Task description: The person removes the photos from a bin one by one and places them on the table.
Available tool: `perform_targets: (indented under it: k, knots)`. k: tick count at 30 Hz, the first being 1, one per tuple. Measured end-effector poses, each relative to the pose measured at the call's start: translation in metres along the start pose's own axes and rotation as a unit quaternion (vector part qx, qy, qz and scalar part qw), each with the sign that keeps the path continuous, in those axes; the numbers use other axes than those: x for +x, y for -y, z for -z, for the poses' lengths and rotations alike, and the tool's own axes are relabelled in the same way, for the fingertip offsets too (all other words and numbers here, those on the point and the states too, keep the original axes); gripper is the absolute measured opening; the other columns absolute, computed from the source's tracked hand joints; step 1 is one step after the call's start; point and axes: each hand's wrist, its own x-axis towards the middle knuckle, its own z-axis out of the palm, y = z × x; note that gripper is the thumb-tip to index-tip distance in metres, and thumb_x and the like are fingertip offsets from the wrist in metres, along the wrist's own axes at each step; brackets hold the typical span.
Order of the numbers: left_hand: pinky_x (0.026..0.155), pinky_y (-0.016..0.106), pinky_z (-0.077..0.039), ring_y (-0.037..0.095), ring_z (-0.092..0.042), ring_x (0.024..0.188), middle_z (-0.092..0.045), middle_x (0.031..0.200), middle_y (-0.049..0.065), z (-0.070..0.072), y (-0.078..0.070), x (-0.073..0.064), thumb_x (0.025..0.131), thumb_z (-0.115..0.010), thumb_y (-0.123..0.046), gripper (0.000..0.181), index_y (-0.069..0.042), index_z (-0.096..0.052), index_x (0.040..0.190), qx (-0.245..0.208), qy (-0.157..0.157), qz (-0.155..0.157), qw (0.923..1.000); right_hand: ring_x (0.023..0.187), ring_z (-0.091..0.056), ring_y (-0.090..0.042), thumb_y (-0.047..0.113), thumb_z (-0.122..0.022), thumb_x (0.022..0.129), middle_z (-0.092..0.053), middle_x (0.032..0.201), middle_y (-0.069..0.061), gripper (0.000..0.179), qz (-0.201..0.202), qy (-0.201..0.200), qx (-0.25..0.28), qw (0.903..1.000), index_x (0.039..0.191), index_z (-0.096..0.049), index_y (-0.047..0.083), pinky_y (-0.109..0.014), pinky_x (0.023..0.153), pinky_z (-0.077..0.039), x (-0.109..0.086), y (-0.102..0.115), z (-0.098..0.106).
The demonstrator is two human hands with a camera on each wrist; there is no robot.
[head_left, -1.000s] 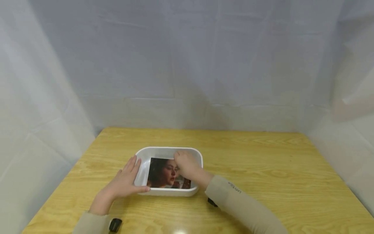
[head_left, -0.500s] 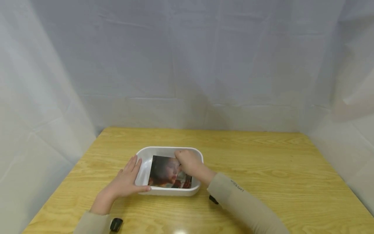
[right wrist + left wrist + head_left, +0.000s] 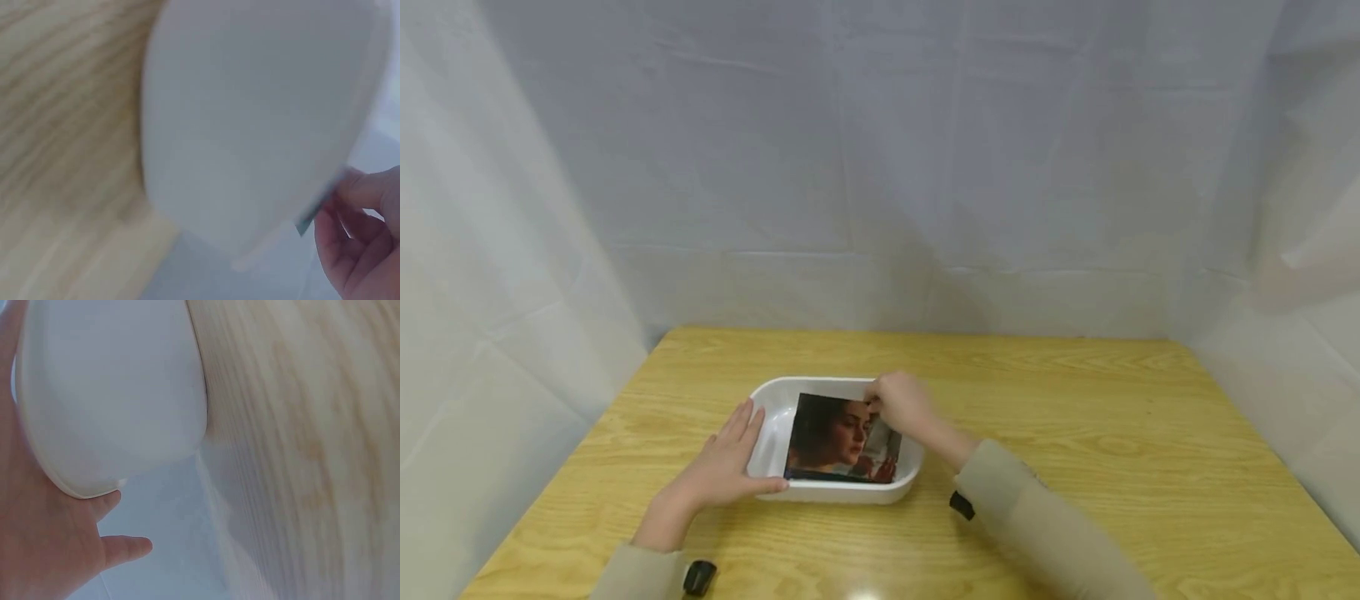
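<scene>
A white, round-cornered tray [image 3: 842, 493] stands on the wooden table. Inside it a photo print [image 3: 827, 442] showing a person leans up, its far edge raised and its near edge low by the tray's front wall. A dark strip shows along that near edge. My right hand [image 3: 906, 408] pinches the print's far right corner between thumb and fingers; in the right wrist view a dark corner of the print [image 3: 305, 224] pokes out of the pinch above the rim. With fingers spread, my left hand [image 3: 722, 462] rests on the tray's left rim, thumb along the front edge.
The wooden table [image 3: 1075, 433] extends to both sides of the tray. White sheeting [image 3: 880, 167] hangs behind it and at the left and right. Black wrist devices [image 3: 699, 577] sit at both sleeves.
My right hand has moved right and slightly up, drawing the print with it; the print's far edge has risen and tilted toward me. My left hand and the tray have stayed put.
</scene>
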Motion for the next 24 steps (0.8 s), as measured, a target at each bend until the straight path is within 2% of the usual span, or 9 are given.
perform_targets:
  k: [4, 6, 10, 13, 17, 21, 24]
  knots:
    - [0.09, 0.067, -0.02, 0.044, -0.011, 0.127, -0.009, 0.14, 0.031, 0.001, -0.001, 0.0, 0.067, -0.063, -0.059, 0.107, 0.013, -0.021, 0.134, -0.002, -0.002, 0.0, 1.0, 0.072, -0.061, -0.014, 0.008, -0.068, 0.076, -0.067, 0.077, 0.0, 0.004, -0.007, 0.002, 0.075, 0.9972, 0.079, -0.07, 0.008, -0.027, 0.066, -0.049, -0.003, -0.009, 0.015]
    - [0.09, 0.067, -0.02, 0.043, -0.011, 0.127, -0.009, 0.14, 0.031, 0.001, 0.0, 0.001, 0.067, -0.063, -0.06, 0.107, 0.012, -0.021, 0.134, -0.002, -0.002, 0.0, 1.0, 0.07, -0.06, -0.013, 0.008, -0.068, 0.075, -0.066, 0.076, 0.0, 0.004, -0.018, -0.001, 0.106, 0.9942, 0.079, -0.07, 0.007, -0.026, 0.064, -0.048, -0.006, -0.013, 0.021]
    - [0.09, 0.067, -0.019, 0.044, -0.01, 0.127, -0.008, 0.14, 0.031, 0.001, 0.001, 0.002, 0.067, -0.063, -0.06, 0.108, 0.012, -0.02, 0.134, -0.003, 0.001, 0.003, 1.0, 0.066, -0.058, -0.01, 0.005, -0.067, 0.076, -0.066, 0.075, -0.002, 0.005, -0.058, -0.017, 0.187, 0.9805, 0.08, -0.07, 0.004, -0.021, 0.059, -0.047, -0.011, -0.02, 0.03]
    - [0.091, 0.067, -0.019, 0.043, -0.01, 0.127, -0.008, 0.14, 0.031, 0.0, 0.001, 0.003, 0.067, -0.062, -0.061, 0.108, 0.012, -0.02, 0.135, -0.002, 0.001, 0.002, 1.0, 0.062, -0.056, -0.01, 0.002, -0.066, 0.076, -0.066, 0.076, -0.006, 0.008, -0.105, -0.035, 0.264, 0.958, 0.083, -0.069, 0.0, -0.021, 0.054, -0.047, -0.016, -0.026, 0.037]
    - [0.09, 0.067, -0.019, 0.043, -0.01, 0.127, -0.008, 0.14, 0.031, -0.002, 0.0, 0.004, 0.067, -0.062, -0.062, 0.108, 0.012, -0.02, 0.134, -0.002, 0.0, -0.002, 1.0, 0.061, -0.057, -0.012, 0.001, -0.065, 0.077, -0.066, 0.08, -0.013, 0.012, -0.17, -0.065, 0.342, 0.9218, 0.088, -0.067, -0.005, -0.028, 0.053, -0.051, -0.029, -0.042, 0.047]
    - [0.09, 0.067, -0.02, 0.044, -0.01, 0.127, -0.008, 0.14, 0.032, -0.005, -0.003, 0.005, 0.067, -0.061, -0.063, 0.109, 0.012, -0.02, 0.134, -0.003, 0.001, -0.006, 1.0, 0.065, -0.058, -0.013, 0.002, -0.062, 0.081, -0.065, 0.083, -0.013, 0.017, -0.229, -0.089, 0.381, 0.8915, 0.094, -0.064, -0.008, -0.034, 0.058, -0.052, -0.049, -0.068, 0.055]
    - [0.09, 0.067, -0.02, 0.044, -0.01, 0.127, -0.008, 0.14, 0.032, -0.004, -0.003, 0.005, 0.067, -0.062, -0.061, 0.109, 0.013, -0.02, 0.134, -0.004, -0.002, -0.004, 1.0, 0.064, -0.057, -0.01, 0.003, -0.06, 0.083, -0.064, 0.081, -0.008, 0.021, -0.275, -0.104, 0.406, 0.8654, 0.099, -0.061, -0.01, -0.034, 0.061, -0.052, -0.063, -0.09, 0.059]
